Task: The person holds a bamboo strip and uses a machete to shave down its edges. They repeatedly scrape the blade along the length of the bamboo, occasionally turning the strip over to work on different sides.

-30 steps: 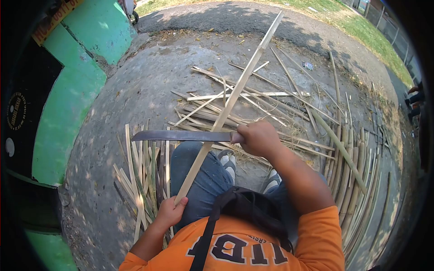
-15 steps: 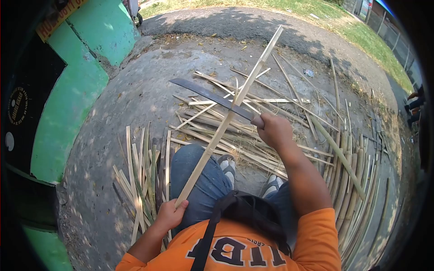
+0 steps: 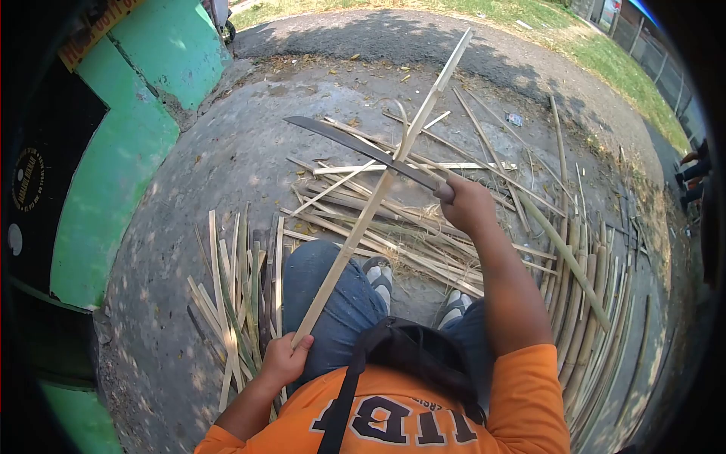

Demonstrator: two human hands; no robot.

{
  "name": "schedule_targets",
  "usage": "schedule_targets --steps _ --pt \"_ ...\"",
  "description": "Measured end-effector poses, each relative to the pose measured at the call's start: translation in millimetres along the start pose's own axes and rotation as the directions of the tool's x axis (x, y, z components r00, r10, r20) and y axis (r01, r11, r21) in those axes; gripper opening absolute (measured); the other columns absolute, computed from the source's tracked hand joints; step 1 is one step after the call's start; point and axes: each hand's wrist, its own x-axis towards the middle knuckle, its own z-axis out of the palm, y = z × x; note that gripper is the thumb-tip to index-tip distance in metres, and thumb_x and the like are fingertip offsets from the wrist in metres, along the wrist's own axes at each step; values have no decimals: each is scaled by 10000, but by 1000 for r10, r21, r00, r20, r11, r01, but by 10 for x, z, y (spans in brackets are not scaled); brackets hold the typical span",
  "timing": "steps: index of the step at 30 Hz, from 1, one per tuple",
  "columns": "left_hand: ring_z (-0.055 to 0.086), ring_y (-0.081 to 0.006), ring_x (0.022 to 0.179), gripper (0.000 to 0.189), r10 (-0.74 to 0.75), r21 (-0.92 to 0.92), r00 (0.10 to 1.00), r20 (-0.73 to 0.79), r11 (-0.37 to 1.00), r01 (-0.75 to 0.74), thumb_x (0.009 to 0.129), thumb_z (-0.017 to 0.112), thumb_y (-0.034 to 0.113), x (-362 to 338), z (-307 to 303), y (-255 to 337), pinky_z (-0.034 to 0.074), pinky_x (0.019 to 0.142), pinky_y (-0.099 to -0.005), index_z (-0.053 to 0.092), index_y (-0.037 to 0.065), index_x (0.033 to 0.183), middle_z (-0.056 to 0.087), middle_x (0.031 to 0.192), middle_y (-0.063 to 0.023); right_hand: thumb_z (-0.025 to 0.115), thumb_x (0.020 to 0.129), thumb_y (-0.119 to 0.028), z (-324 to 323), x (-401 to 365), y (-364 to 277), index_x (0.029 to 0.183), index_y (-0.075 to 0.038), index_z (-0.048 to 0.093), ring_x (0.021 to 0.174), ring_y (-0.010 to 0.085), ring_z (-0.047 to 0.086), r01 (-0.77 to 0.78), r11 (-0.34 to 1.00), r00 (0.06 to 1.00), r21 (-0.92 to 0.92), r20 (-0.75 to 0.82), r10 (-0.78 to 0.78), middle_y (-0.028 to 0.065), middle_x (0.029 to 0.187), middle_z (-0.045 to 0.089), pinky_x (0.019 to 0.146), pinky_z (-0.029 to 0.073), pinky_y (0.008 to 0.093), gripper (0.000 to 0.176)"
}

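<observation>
My left hand (image 3: 286, 359) is closed around the lower end of a long pale bamboo strip (image 3: 342, 261), which slants up and away to the right over my left knee. In my right hand (image 3: 467, 204) is the handle of a machete (image 3: 350, 144), its long dark blade pointing left and crossing the strip a little above its middle. Where blade and strip meet, a thin curled shaving (image 3: 404, 125) stands up from the wood. The blade's edge against the strip is too fine to make out.
Split bamboo strips (image 3: 363, 208) lie crisscrossed on the ground before my feet. A bundle of strips (image 3: 234, 287) stands at my left, and long bamboo poles (image 3: 578, 310) lie at the right. A green wall (image 3: 125, 174) rises on the left; another person (image 3: 692, 178) shows at the far right.
The curled shaving has grown longer along the strip. My right hand has shifted slightly right and up with the machete, and the strip's far end sits a little higher.
</observation>
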Motion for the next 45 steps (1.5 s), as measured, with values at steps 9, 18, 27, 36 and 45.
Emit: schedule_targets --steps 9,18,27,36,45 --pt "691 -349 633 592 -21 -9 998 53 1000 21 1025 616 530 37 -27 -28 504 612 -433 704 -49 940 635 639 -184 708 804 -214 -192 -162 -503 891 -108 686 778 392 707 134 988 969 81 197 -148 156 782 709 719 559 521 138" --pt "692 -376 647 585 4 -8 1000 21 1000 -4 1022 621 528 25 2 -120 508 615 -433 711 -46 960 644 650 -185 739 821 -258 -29 -14 -138 860 -111 675 750 414 681 16 998 999 59 33 -18 155 754 688 694 534 522 165" --pt "647 -273 618 558 -30 -70 997 67 997 35 1025 632 501 55 -8 -149 498 618 -401 700 -45 934 629 649 -156 705 843 -241 -176 -127 -304 883 -107 673 773 415 688 47 998 996 43 71 -50 164 790 699 705 540 541 144" --pt "676 -312 623 548 -5 -33 1000 25 999 6 1022 634 494 21 19 -168 503 615 -418 702 -42 930 648 657 -163 736 782 -219 -32 -80 -445 791 -136 617 686 340 670 406 913 914 -46 34 -405 78 695 661 698 494 442 146" --pt "658 -274 661 544 -19 -16 997 79 1000 20 1026 635 496 53 -53 -85 498 629 -400 701 -38 950 651 689 -135 725 833 -214 -145 -29 -72 890 -108 684 776 417 680 -69 998 998 15 -6 69 176 791 697 698 537 531 127"
